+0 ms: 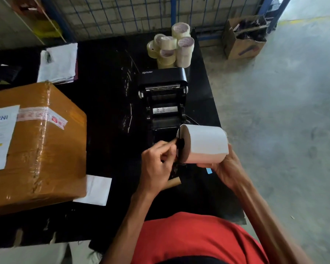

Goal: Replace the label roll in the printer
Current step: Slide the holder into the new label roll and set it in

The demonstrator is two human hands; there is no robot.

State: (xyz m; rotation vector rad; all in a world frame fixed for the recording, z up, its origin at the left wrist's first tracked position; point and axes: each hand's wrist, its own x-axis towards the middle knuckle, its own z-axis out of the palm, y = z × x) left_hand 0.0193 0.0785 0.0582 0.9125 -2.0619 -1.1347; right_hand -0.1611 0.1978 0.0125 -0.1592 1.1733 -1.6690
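Observation:
A black Xprinter label printer (163,96) stands on the black table with its lid swung open toward the back. Just in front of it, my right hand (224,167) cups a full white label roll (206,142) from below, its axis lying sideways. My left hand (158,163) pinches a black spindle piece (180,144) at the roll's left end, at the core hole. An empty brown cardboard core (172,182) lies on the table beneath my left hand.
A large taped cardboard box (36,145) fills the left side. A white sheet (96,190) lies by its corner. Several tape rolls (171,47) stand behind the printer. Papers (58,62) sit at the back left. The table's right edge (215,103) drops to concrete floor.

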